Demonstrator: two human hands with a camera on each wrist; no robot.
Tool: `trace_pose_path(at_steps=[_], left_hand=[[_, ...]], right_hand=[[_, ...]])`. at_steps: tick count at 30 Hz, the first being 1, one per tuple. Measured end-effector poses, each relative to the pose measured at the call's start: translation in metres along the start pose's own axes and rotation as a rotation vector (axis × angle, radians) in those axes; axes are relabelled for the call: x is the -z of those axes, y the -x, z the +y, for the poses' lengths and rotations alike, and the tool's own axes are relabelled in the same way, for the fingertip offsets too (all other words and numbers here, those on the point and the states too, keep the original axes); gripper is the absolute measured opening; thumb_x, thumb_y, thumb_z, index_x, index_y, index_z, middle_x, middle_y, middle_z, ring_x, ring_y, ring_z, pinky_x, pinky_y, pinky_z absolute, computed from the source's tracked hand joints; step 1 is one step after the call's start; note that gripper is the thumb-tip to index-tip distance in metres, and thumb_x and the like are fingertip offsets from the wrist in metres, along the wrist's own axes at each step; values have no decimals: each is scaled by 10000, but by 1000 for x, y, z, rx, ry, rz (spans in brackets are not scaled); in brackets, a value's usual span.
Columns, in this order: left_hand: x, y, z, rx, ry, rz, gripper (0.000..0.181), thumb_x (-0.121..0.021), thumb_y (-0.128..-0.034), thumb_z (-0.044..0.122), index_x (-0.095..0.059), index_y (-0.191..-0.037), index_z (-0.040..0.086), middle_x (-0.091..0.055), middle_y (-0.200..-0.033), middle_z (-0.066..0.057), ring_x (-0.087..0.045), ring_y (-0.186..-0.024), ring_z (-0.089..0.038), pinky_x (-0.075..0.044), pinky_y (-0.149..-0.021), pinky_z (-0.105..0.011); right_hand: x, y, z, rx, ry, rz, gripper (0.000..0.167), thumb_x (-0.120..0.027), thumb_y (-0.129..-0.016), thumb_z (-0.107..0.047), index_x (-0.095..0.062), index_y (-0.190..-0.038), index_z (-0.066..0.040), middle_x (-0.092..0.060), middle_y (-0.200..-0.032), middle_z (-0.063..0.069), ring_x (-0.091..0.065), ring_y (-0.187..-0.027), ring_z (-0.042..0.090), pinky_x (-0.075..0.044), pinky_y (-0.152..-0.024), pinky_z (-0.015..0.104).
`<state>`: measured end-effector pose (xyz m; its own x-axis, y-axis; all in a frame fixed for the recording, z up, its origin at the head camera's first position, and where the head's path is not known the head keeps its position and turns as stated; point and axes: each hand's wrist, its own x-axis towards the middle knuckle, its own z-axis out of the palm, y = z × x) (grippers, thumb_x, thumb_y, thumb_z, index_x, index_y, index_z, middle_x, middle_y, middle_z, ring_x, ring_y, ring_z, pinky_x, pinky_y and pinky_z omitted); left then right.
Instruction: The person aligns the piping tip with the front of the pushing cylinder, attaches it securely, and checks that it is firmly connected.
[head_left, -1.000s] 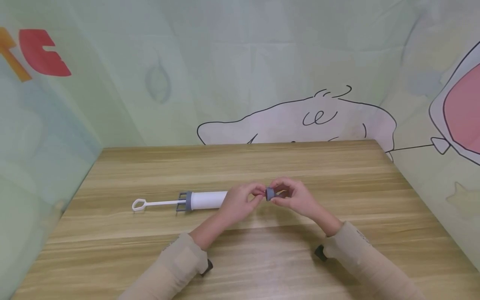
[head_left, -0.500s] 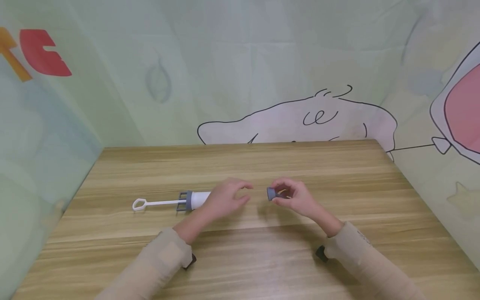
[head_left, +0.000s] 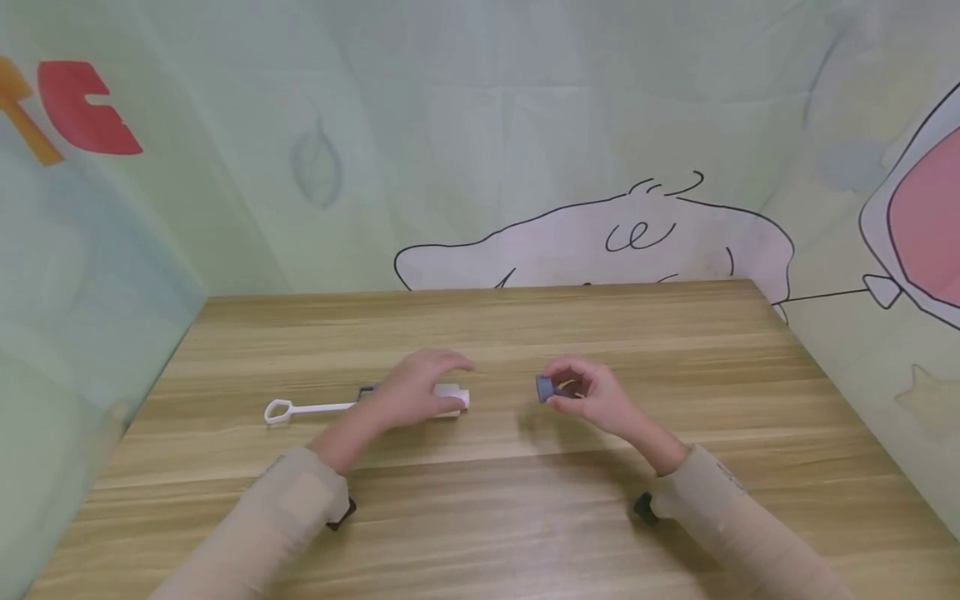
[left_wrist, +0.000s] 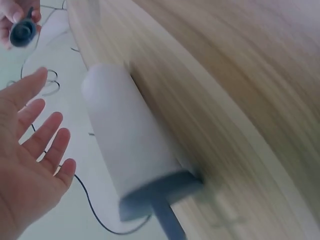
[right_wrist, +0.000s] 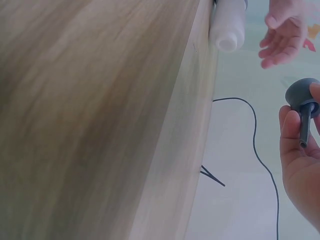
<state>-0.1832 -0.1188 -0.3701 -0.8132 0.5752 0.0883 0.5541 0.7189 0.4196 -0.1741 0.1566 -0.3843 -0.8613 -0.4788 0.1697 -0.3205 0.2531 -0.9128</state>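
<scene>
Lying just below the left hand (head_left: 407, 390) is the white tube (left_wrist: 129, 129)

Left bare hand (head_left: 415, 387): palm (left_wrist: 27, 182) turned inward, fingers (left_wrist: 44, 133) extended and parted, thumb (left_wrist: 27, 90) apart
Right bare hand (head_left: 592, 392): curled in a pinch, thumb opposing fingers
Left beige-sleeved forearm (head_left: 258, 525): angled forward and inward
Right beige-sleeved forearm (head_left: 738, 521): likewise, mirrored

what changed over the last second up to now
The left hand has moved left, away from the gray nozzle, to the white tube; its fingertips, earlier close together at the nozzle's wide end, are now spread apart, and the tube's front end shows. The right hand still holds the nozzle; the tube and white pull handle stayed put.
</scene>
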Motion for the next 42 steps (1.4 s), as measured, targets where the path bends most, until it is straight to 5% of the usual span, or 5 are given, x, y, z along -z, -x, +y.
trace_pose_path(at_steps=[7, 18, 28, 42], left_hand=[[4, 10, -21, 16, -31, -80, 615, -708, -717, 314, -490, -1243, 81, -512, -1258, -106, -437, -1183, -298, -319, -989, -456], [4, 20, -36, 135, -26, -183, 683, -730, -698, 258, -439, -1277, 44, -518, -1225, -160, -476, -1126, -316, -373, -933, -458], [2, 20, -41, 140, 19, -199, 538, -750, -668, 220, -543, -1141, 69, -606, -1070, -83, -551, -948, -217, -437, -815, -404], [3, 19, -40, 146, 24, -174, 533, -755, -659, 252, -566, -1134, 100, -613, -1078, -57, -555, -938, -198, -439, -800, -395]], right_hand=[[1, 0, 0, -2, 8, -1, 292, -643, -740, 39, -553, -1018, 41, -558, -1016, 205, -563, -856, 197, -494, -712, 219], [0, 0, 1, -19, -6, -12, 297, -645, -743, 30, -552, -1024, 41, -561, -1007, 206, -562, -865, 226, -493, -717, 226], [1, 1, 2, -22, 0, -18, 292, -645, -749, 19, -557, -1026, 31, -567, -1013, 202, -557, -866, 217, -490, -715, 231], [1, 0, 5, -22, 9, -15, 289, -644, -747, 22, -558, -1023, 25, -564, -1022, 197, -562, -866, 207, -491, -714, 228]])
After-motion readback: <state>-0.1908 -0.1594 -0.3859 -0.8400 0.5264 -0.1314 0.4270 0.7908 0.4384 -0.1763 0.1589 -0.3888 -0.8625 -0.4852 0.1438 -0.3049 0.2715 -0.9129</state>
